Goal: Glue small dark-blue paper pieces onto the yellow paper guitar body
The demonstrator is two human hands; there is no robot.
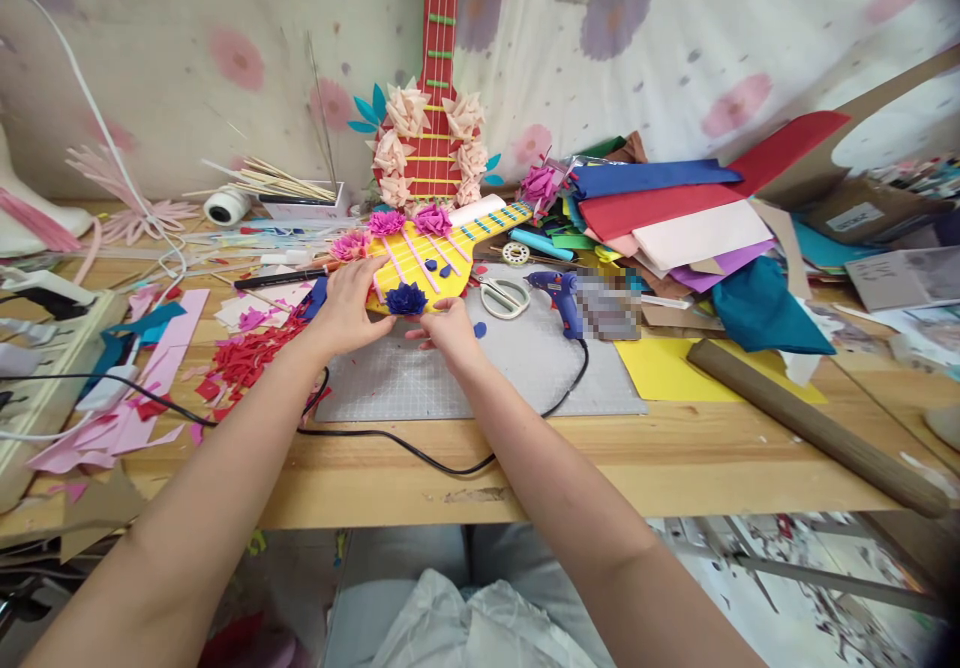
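A yellow craft guitar (450, 256) with pink strips, white strings and pink paper flowers tilts over the grey cutting mat (570, 378). My left hand (349, 310) grips its left end, thumb along the lower edge. At that edge, just right of a dark blue paper flower (406, 298), the fingers of my right hand (450, 333) are closed on the guitar's rim; their tips are partly hidden. Small blue paper pieces lie on the body, and a blue oval (480, 330) is on the mat. Scissors (504, 298) and a blue glue gun (559, 298) rest to the right.
A red guitar (439, 148) with cream flowers leans at the back. Red paper scraps (251, 363) lie left, near a power strip (64, 378). The glue gun's black cord (390, 435) crosses the front. Coloured sheets (675, 208) and a brown rod (810, 423) occupy the right.
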